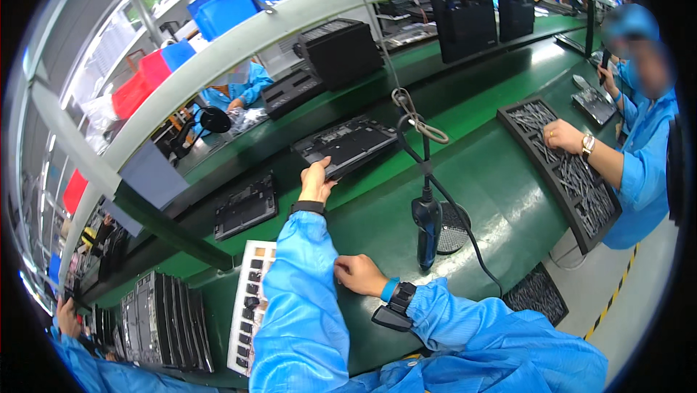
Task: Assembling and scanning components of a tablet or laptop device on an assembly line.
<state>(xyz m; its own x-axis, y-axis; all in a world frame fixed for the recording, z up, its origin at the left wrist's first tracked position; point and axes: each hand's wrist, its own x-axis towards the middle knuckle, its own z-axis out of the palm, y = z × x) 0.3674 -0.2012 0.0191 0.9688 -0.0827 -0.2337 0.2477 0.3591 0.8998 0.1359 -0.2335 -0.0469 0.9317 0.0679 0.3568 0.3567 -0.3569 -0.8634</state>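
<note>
My left hand (317,181) reaches forward and grips the near left edge of a black laptop base (352,147), thumb on top. The base lies at an angle over the green strip of the bench, its inner parts facing up. My right hand (361,275) is held low over the bench beside my left sleeve, its fingers curled together; whatever they hold, if anything, is hidden. To the right of my hands, a dark electric screwdriver (427,229) hangs tip down on a cable. Left of my left hand lies a second laptop base (247,208).
A white tray of small black parts (242,320) and a row of upright laptop bases (163,320) stand at left. Behind the screwdriver is a round dish (456,233). A co-worker's hand (565,137) reaches into a black tray (581,229) of metal pieces. A metal post (170,229) slants nearby.
</note>
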